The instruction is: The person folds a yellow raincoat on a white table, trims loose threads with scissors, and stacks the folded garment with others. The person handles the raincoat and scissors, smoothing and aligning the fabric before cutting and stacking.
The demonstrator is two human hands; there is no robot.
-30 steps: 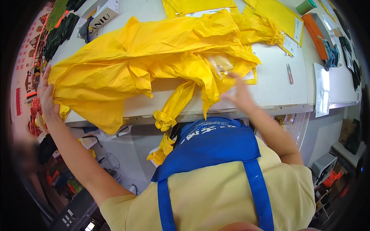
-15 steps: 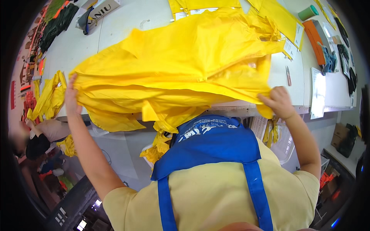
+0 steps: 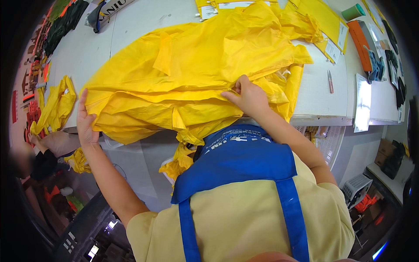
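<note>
A yellow raincoat (image 3: 196, 56) with a front zipper lies spread sideways over the white table, its lower side hanging past the near edge. My left hand (image 3: 87, 120) holds the garment's left end, fingers along the edge and thumb bent toward the cloth. Near the middle, my right hand (image 3: 249, 97) is closed on the zipper (image 3: 187, 90), thumb and fingers pinched together; the slider itself is hidden by them. To the right of that hand the raincoat's front gapes, showing a crumpled, shiny lining (image 3: 273, 89).
Flat yellow packages (image 3: 323, 26) lie at the back right. A small cutter (image 3: 330, 82), a green roll (image 3: 352, 12) and an orange box (image 3: 360, 43) are at the right. Another yellow garment (image 3: 56, 105) lies left, near a co-worker's arm (image 3: 41, 146). A white crate (image 3: 325, 142) stands below the table.
My right hand has let go of the raincoat's right edge and moved left to the zipper. My left hand stays at the left end. The cloth has settled flatter.
</note>
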